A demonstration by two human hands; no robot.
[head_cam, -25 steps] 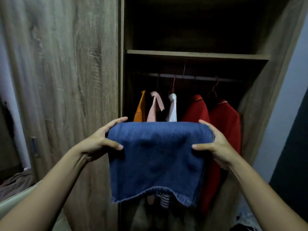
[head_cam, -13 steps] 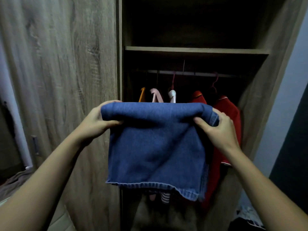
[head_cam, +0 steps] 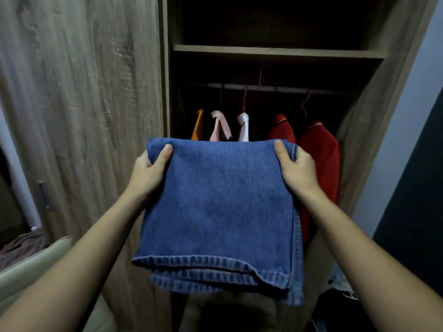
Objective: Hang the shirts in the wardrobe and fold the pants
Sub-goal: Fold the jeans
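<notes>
Close by, at the bottom left, sits a pale soft seat (head_cam: 36,267) with a brown cloth (head_cam: 24,245) behind it. Two bare arms reach out from the bottom corners. The left hand (head_cam: 148,171) and the right hand (head_cam: 297,171) hold the blue pants (head_cam: 220,212) between them, in the air in front of the open wardrobe. The pants are folded into a thick square. Each hand grips one far corner, with the thumb on top. The stitched hems point back at the person.

On the left stands the big wooden door (head_cam: 84,92). Past the pants, shirts hang in a row: an orange shirt (head_cam: 198,125), a pink shirt (head_cam: 219,127), a white shirt (head_cam: 244,127) and two red shirts (head_cam: 318,159). They hang from a rail (head_cam: 275,88), and a wooden shelf (head_cam: 275,51) sits above it. A pale wall (head_cam: 407,116) runs along the right.

The fingers are tucked under the pants and do not show. The pants cover the lower parts of most of the shirts. The wardrobe is very dark inside, so its back and floor are hard to see. Some small things lie at the bottom right, too dim to tell.

Half a second ago the pants hung straight down from their top fold. Now they lie flatter, their near end has come up, and the hands are a bit lower.
</notes>
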